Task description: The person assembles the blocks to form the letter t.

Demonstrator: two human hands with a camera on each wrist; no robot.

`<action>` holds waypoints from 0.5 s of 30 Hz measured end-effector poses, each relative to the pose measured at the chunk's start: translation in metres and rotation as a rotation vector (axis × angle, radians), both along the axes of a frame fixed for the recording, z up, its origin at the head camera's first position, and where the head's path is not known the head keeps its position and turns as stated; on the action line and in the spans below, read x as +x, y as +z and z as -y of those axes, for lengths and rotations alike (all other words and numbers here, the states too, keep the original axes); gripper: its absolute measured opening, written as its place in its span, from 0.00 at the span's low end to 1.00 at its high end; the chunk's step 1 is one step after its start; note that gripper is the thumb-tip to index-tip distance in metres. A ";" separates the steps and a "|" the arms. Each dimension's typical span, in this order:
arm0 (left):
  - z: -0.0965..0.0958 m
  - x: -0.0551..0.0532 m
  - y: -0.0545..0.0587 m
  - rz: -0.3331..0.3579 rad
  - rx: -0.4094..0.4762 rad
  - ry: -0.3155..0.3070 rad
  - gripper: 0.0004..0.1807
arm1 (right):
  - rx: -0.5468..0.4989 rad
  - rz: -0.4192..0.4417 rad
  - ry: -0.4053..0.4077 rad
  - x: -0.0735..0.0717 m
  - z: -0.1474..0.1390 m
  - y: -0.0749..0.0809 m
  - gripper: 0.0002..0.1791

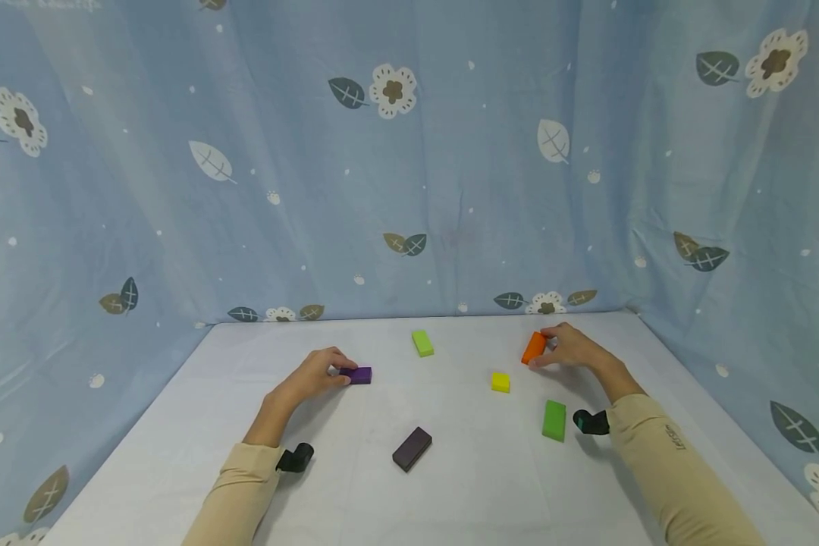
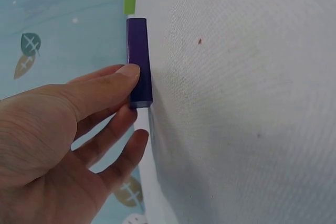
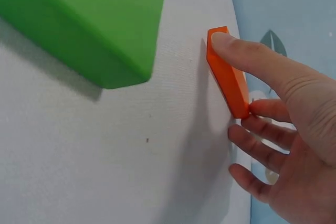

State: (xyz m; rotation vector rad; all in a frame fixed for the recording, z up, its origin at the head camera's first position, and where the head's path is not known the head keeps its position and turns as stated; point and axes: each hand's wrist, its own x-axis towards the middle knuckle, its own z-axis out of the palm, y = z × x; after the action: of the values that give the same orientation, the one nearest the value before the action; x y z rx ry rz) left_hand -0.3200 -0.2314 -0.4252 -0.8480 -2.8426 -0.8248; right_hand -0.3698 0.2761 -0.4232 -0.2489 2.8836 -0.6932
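A purple rectangular block (image 1: 362,375) lies left of centre on the white table, and my left hand (image 1: 316,372) pinches its near-left end between thumb and fingers. In the left wrist view the thumb presses one face of the purple block (image 2: 138,43), and the lower fingers hang free of it. Toward the back right, my right hand (image 1: 573,347) holds an orange block (image 1: 534,348) by its two ends. The right wrist view has the thumb on one end of the orange block (image 3: 230,80) and the index fingertip at the other.
A lime-green block (image 1: 422,343) lies at the back between the hands. A small yellow block (image 1: 500,382) and a green block (image 1: 554,421) sit nearer the right arm. A dark brown block (image 1: 412,449) lies front centre. Blue patterned curtain (image 1: 450,167) borders the white table (image 1: 355,493).
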 end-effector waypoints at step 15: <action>0.000 0.000 0.001 -0.053 -0.082 -0.019 0.14 | 0.000 -0.007 0.037 0.001 -0.001 0.001 0.51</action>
State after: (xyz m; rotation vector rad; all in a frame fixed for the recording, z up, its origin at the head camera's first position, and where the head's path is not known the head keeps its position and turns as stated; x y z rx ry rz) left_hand -0.3196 -0.2316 -0.4238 -0.8946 -2.8438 -0.6813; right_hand -0.3691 0.2769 -0.4220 -0.3043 2.8775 -0.6874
